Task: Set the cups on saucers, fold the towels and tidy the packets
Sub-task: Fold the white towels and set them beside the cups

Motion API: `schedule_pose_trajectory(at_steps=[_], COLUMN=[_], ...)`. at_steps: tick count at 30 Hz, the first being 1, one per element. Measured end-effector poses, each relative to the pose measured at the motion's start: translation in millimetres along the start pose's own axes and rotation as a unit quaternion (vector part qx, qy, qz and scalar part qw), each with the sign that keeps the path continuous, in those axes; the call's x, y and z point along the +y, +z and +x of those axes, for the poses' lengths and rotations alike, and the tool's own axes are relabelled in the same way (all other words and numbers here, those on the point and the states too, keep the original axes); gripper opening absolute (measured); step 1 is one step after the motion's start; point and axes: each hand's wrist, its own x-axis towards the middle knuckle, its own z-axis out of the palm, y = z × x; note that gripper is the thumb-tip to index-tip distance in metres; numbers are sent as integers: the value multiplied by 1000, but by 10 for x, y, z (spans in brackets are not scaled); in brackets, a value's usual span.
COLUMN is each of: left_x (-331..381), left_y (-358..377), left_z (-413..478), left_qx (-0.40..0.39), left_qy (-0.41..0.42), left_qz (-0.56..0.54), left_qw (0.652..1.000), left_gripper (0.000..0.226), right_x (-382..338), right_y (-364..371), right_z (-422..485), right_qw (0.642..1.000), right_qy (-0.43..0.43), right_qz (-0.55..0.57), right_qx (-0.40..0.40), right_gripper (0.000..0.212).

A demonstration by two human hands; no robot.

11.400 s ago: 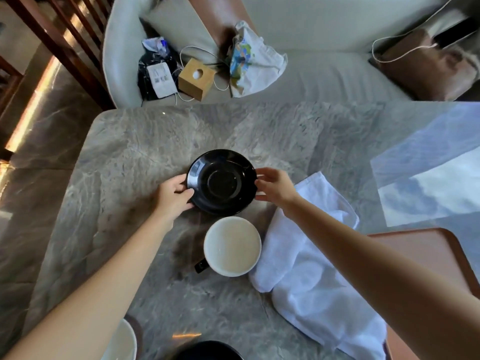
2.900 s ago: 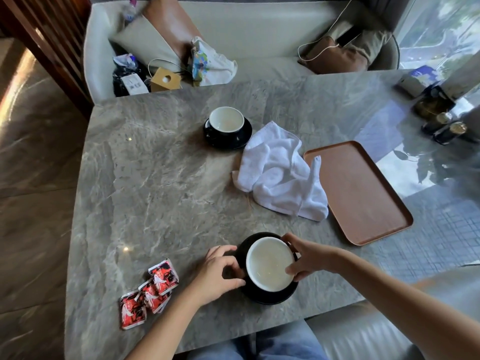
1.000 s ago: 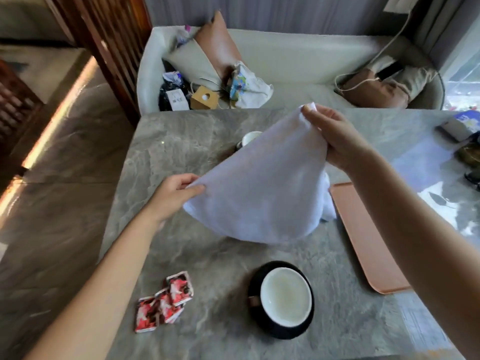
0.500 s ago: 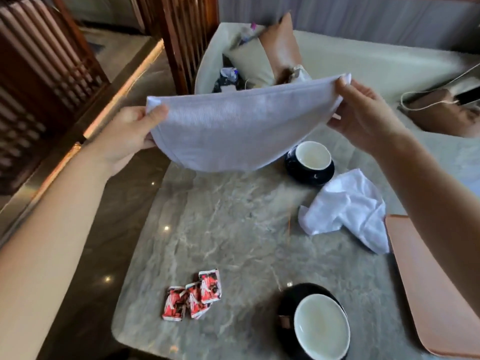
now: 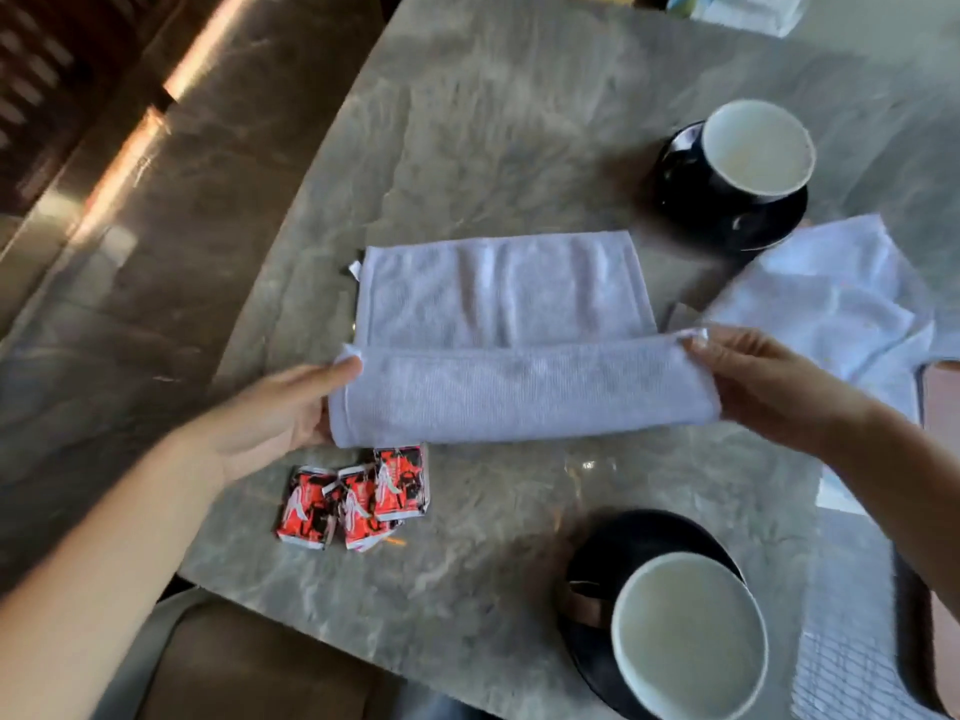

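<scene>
A white towel (image 5: pixel 498 304) lies flat on the grey marble table (image 5: pixel 467 122), its near edge lifted and folded over. My left hand (image 5: pixel 280 407) pinches the left corner of that fold and my right hand (image 5: pixel 763 387) pinches the right corner. A second white towel (image 5: pixel 831 298) lies crumpled to the right. A black cup with a white inside (image 5: pixel 758 148) stands on a black saucer (image 5: pixel 727 220) at the far right. Another such cup (image 5: pixel 685 636) sits on its saucer (image 5: pixel 613 543) close to me. Three red packets (image 5: pixel 353 501) lie in a loose cluster just below the towel.
A brown tray (image 5: pixel 940 402) shows at the right edge, mostly cut off. The table's left edge runs diagonally, with dark stone floor (image 5: pixel 130 252) beyond it. A sofa seat (image 5: pixel 234 667) sits below the near table edge.
I have lowered the towel from the air onto the table and spread it flat. Both hands now hold its near edge folded upward. The view has tilted down.
</scene>
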Motion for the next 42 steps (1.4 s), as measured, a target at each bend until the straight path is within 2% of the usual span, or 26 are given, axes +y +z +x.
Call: schedule_pose_trajectory(at_steps=[4,6,8,9,12,18,23,29,32,34,35,36,37,39,40,42], left_x=[-149,-100,40,117,291,350,385,439,422,400,387,374,358,340,314,230], left_y=[86,96,115,126,148,103,60,17,8,20,30,56,101,274,400,647], left_z=[12,84,204,270,497,850,873,936,976,973,942,902,860,817,825,894], left_qx=[35,110,178,190,206,247,273,286,295,329,356,386,404,373,328,242], left_qy=[11,45,102,134,203,229,248,249,243,246,249,262,282,345,366,376], left_qz=[-40,-27,22,55,119,182,210,194,234,275,304,335,373,456,494,545], left_qw=[999,993,979,971,950,924,906,904,894,869,848,819,786,731,717,709], left_gripper=[46,50,38,31,30,43,39,33,38,27,14,15,27,42,46,51], right_x=[66,-12,-122,-167,-241,-225,-265,-360,-336,-360,-378,-390,-405,-420,-396,-266], right_y=[90,132,181,200,212,217,169,139,132,186,218,254,314,555,722,1066], right_z=[75,176,312,391,648,988,1082,1244,1288,1258,1222,1181,1141,1105,1109,1159], right_qw=[1000,997,988,979,949,907,891,881,858,850,838,813,773,703,694,714], right_qy=[12,-24,-65,-82,-114,-115,-127,-137,-121,-118,-126,-141,-168,-242,-269,-275], right_qz=[0,1,-27,-49,-111,-217,-255,-269,-317,-331,-355,-407,-472,-573,-598,-620], right_qx=[20,69,141,181,271,341,355,364,385,393,395,392,388,346,297,174], right_gripper=[30,33,32,29,35,40,40,41,31,7,15,27,36,43,47,55])
